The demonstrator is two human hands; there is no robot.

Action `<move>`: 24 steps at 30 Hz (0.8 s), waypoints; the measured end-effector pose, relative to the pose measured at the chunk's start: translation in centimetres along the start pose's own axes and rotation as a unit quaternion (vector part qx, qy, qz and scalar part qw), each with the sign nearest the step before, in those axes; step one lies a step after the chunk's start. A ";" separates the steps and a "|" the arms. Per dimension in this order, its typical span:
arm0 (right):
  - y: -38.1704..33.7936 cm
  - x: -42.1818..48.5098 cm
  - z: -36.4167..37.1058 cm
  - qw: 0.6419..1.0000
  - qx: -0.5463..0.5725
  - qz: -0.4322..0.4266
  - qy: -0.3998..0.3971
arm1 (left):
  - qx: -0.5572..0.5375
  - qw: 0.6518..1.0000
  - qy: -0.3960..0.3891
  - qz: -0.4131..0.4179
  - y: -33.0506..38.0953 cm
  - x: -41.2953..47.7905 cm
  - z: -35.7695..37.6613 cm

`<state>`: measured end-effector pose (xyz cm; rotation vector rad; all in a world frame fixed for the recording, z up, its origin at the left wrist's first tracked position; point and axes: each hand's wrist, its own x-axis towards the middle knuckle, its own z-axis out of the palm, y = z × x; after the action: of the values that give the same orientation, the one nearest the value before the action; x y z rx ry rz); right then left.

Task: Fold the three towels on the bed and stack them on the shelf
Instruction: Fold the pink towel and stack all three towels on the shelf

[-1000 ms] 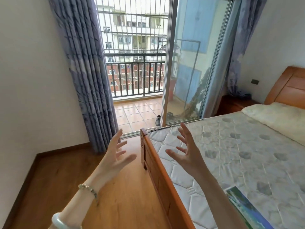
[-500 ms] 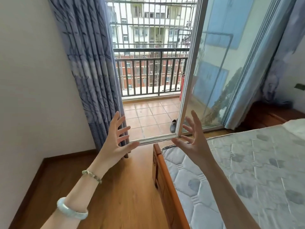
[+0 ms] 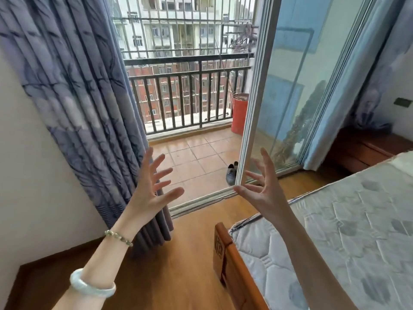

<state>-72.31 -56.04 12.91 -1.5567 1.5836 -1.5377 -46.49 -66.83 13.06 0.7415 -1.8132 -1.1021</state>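
My left hand (image 3: 152, 189) is raised in front of me with fingers spread, holding nothing. My right hand (image 3: 263, 189) is raised beside it, palm inward, fingers apart and empty. Both hover above the wooden floor, just beyond the foot corner of the bed (image 3: 348, 231), whose quilted grey-white mattress fills the lower right. No towel and no shelf appear in this view.
The bed's wooden footboard (image 3: 234, 265) juts out at bottom centre. A blue-grey curtain (image 3: 85, 113) hangs at left beside an open sliding glass door (image 3: 286, 97) leading to a tiled balcony with a railing, a red pot (image 3: 239, 115) and shoes (image 3: 231, 173). A wooden nightstand (image 3: 362, 151) stands far right.
The view has swung left, away from the bed and toward the balcony door; the pillow, headboard and a colourful item on the mattress have left the frame. Both hands stay raised and open.
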 end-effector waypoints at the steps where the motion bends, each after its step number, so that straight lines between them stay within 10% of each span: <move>1: 0.4 1.4 0.8 1.000 -0.001 0.008 0.006 | -0.001 1.000 -0.008 -0.005 -1.1 1.6 -0.6; 24: 20.1 29.3 2.0 0.966 -0.008 0.211 0.151 | -0.043 0.980 -0.177 -0.085 -22.4 38.6 3.7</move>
<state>-86.55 -87.83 5.59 -0.9321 1.9432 -1.5630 -66.05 -106.49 6.15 0.6910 -2.0084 -1.4915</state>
